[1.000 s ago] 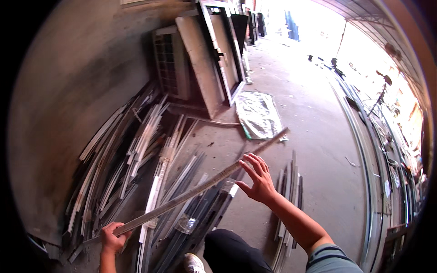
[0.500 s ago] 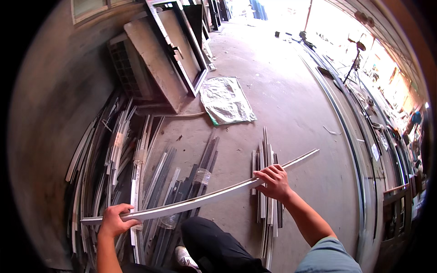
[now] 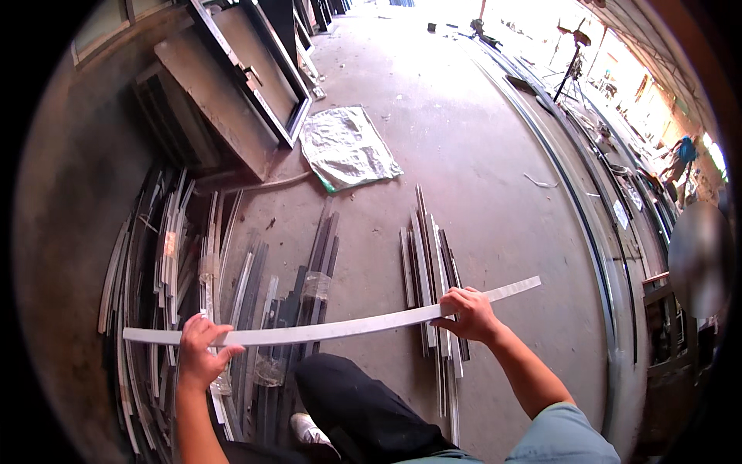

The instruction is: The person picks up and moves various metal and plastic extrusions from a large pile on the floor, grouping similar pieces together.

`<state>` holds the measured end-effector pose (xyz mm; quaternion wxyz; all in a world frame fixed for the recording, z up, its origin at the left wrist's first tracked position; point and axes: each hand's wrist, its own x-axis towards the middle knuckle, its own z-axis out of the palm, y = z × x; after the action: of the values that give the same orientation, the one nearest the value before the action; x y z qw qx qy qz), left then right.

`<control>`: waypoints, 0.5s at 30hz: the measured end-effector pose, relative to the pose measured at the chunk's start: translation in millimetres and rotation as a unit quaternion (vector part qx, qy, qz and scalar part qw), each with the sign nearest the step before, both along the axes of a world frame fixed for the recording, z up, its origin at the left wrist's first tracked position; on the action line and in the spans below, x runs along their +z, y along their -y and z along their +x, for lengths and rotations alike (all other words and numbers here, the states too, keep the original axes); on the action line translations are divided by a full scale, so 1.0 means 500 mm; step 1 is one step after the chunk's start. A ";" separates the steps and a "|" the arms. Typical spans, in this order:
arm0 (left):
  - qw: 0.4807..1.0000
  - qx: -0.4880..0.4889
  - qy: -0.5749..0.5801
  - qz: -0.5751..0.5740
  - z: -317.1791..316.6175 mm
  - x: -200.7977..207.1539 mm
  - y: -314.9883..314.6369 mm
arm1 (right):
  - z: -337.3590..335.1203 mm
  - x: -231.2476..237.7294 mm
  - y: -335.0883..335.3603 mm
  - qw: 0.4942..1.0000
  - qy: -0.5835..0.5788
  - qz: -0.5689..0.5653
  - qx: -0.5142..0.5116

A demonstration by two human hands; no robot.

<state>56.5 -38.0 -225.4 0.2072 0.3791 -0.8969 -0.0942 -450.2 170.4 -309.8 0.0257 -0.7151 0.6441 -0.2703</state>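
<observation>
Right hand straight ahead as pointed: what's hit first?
Past the long, pale-grey, metal-looking strip it holds, the right hand would probably meet narrow grey and brown bars on the floor; depth unclear.

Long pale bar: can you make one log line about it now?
left hand: holding long pale bar near left end | right hand: holding it nearer right end | floor: strips, crinkled white sheet

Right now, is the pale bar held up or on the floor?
Held up: left hand and right hand grip the bar above the floor.

the floor (image 3: 456, 158) beyond the strip (image 3: 332, 331) gives room — bar stacks (image 3: 165, 274) crowd the left.
</observation>
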 end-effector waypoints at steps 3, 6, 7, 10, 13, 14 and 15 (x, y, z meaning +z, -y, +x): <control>0.999 -0.011 0.010 0.047 -0.012 -0.001 0.015 | 0.010 -0.012 -0.007 1.000 0.000 0.013 0.011; 0.996 -0.018 0.019 0.090 -0.013 -0.009 0.033 | 0.011 -0.024 -0.007 0.999 -0.022 0.009 0.026; 0.996 -0.007 0.016 0.083 -0.014 -0.017 0.037 | 0.014 -0.028 -0.011 0.999 -0.025 0.020 0.022; 0.998 0.013 -0.014 0.055 -0.025 -0.030 0.045 | 0.007 -0.060 -0.030 0.997 -0.022 0.066 0.023; 0.995 0.065 -0.072 0.034 -0.031 -0.047 0.044 | 0.008 -0.108 -0.056 0.984 0.051 0.169 -0.024; 0.996 0.065 -0.052 0.043 -0.027 -0.047 0.043 | 0.013 -0.122 -0.063 0.980 0.073 0.183 -0.033; 0.997 0.055 -0.050 0.018 -0.024 -0.049 0.042 | 0.015 -0.141 -0.070 0.975 0.096 0.197 -0.042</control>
<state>44.6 -59.2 -249.9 0.2498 0.4260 -0.8615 -0.1182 -442.7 205.2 -380.2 0.2164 -0.6390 0.7089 -0.2059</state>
